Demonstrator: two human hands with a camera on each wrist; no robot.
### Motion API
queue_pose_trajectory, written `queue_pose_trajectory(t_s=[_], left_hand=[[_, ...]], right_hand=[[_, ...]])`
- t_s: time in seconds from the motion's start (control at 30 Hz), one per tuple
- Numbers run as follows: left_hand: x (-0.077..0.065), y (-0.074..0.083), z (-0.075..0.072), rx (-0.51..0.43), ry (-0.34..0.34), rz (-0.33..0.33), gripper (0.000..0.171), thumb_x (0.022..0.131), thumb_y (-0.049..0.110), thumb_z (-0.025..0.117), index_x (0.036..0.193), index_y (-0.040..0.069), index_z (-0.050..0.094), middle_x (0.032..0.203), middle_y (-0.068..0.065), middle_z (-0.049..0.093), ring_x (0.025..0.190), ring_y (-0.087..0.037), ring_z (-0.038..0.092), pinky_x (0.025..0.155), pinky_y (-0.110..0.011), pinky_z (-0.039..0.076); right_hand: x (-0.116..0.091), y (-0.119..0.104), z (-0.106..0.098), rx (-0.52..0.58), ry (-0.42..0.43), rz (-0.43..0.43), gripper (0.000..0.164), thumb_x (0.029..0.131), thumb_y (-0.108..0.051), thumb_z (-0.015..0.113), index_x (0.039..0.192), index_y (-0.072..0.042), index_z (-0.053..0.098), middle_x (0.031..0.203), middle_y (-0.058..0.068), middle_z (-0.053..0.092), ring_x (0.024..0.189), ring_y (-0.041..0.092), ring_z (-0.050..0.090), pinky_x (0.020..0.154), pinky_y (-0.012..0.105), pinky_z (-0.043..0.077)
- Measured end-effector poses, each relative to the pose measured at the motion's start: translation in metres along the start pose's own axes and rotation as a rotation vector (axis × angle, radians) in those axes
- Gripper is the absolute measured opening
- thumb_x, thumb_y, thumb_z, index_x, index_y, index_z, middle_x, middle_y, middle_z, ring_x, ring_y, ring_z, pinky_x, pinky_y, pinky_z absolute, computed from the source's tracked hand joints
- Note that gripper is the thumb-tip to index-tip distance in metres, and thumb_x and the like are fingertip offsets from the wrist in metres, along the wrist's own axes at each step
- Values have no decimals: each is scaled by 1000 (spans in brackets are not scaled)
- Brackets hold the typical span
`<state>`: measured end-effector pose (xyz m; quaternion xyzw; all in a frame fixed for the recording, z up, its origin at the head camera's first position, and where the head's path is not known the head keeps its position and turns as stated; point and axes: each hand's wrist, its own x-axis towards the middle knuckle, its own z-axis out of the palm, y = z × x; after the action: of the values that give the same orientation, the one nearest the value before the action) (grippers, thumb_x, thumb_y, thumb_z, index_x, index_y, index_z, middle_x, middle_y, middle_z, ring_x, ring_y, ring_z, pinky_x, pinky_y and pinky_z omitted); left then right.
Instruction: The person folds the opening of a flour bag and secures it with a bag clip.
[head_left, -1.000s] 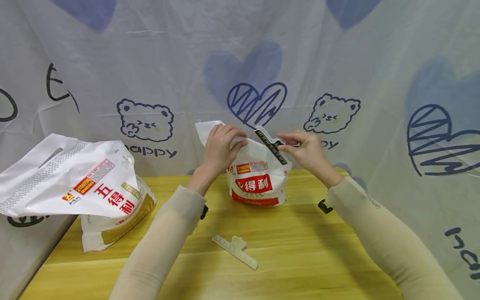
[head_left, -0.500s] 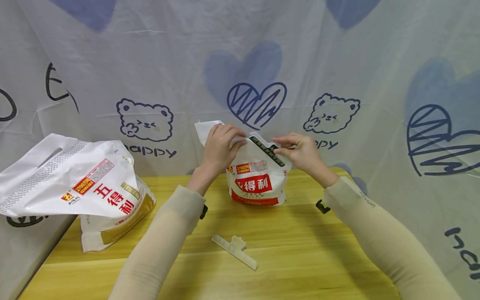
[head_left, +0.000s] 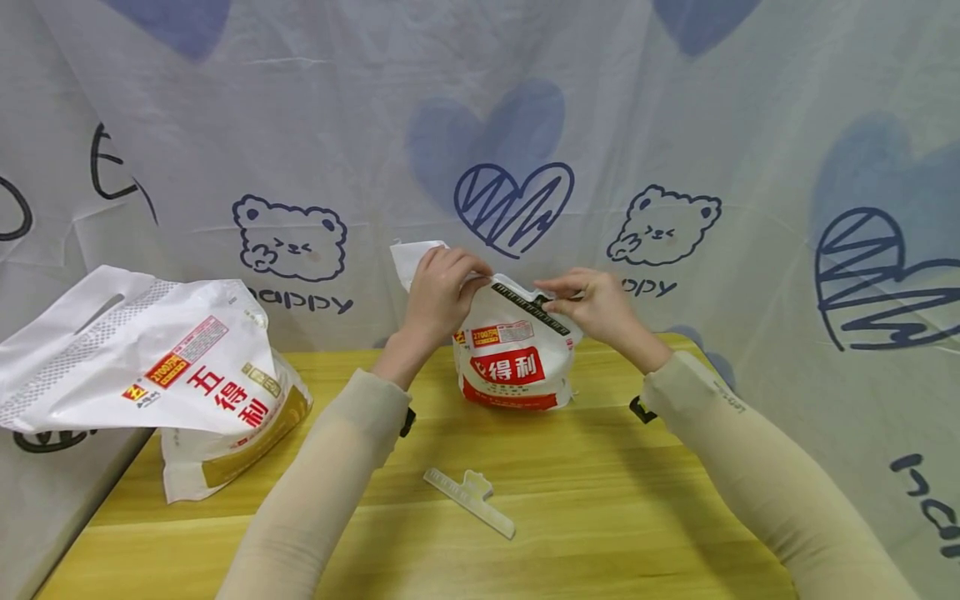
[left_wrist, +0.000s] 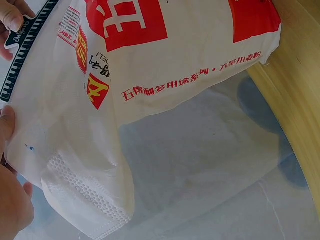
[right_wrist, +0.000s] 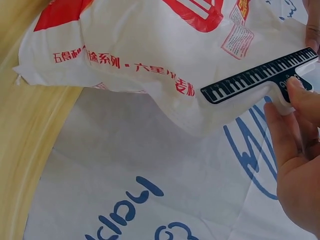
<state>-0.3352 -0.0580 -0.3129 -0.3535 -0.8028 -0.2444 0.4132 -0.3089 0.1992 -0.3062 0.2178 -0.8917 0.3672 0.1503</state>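
A white flour bag (head_left: 510,367) with red print stands at the back middle of the table, its top folded over. My left hand (head_left: 444,292) pinches that folded top near its left end; the bag's loose end sticks out beyond the fingers. My right hand (head_left: 600,304) pinches the handle of a long clip (head_left: 528,307) with a black piano-key pattern. In the right wrist view the clip (right_wrist: 255,75) lies along the bag's top edge, thumb on its tab. The left wrist view shows the clip's other end (left_wrist: 20,60) close to my left fingers.
A second, larger flour bag (head_left: 217,375) with a brown lower part leans at the left of the wooden table (head_left: 600,500). A pale translucent clip (head_left: 470,502) lies on the table in front. A printed cloth (head_left: 375,125) hangs right behind the table.
My right hand has moved the black-patterned clip left and slightly down onto the bag's top edge, close to my left fingers. The left hand and both bags have stayed in place.
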Motion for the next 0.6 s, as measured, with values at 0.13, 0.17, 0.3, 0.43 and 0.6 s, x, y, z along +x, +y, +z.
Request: queue_pose_trajectory(t_s=[0.13,0.17,0.3,0.43,0.6], left_hand=[[-1,2,0,-3,-18,2,4,94,9,76,98,8,75,98,-5,74,93,-26,65,101,-44,45],[-1,2,0,-2,-21,4,4,94,9,76,98,8,75,98,-5,74,93,-26,64,102,-44,46],[-2,2,0,3,-21,13,4,94,9,76,98,9,75,98,-5,74,93,-26,64,101,-43,46],[-2,2,0,-1,-2,20,4,94,8,77,98,8,75,97,-5,74,91,-26,65,100,-42,47],[-2,3,0,-19,-10,15,5,94,8,76,99,6,76,98,-6,75,93,-25,67,103,-42,47]], right_hand=[[-1,-3,1,-19,-20,-5,35,86,-4,83,120,-14,78,102,7,73,89,22,65,73,33,58],[-1,-3,2,-24,-23,-8,35,86,-3,82,120,-13,78,101,7,72,88,22,64,73,33,58],[-2,-5,4,-36,-34,-25,36,87,-2,82,122,-12,77,98,7,69,88,22,62,76,33,59],[-1,-6,5,-33,-50,-23,39,89,-2,80,126,-11,75,102,8,67,93,23,62,85,34,61],[-3,-4,7,-5,-17,-11,40,91,0,78,129,-10,74,115,9,68,101,25,63,92,35,60]])
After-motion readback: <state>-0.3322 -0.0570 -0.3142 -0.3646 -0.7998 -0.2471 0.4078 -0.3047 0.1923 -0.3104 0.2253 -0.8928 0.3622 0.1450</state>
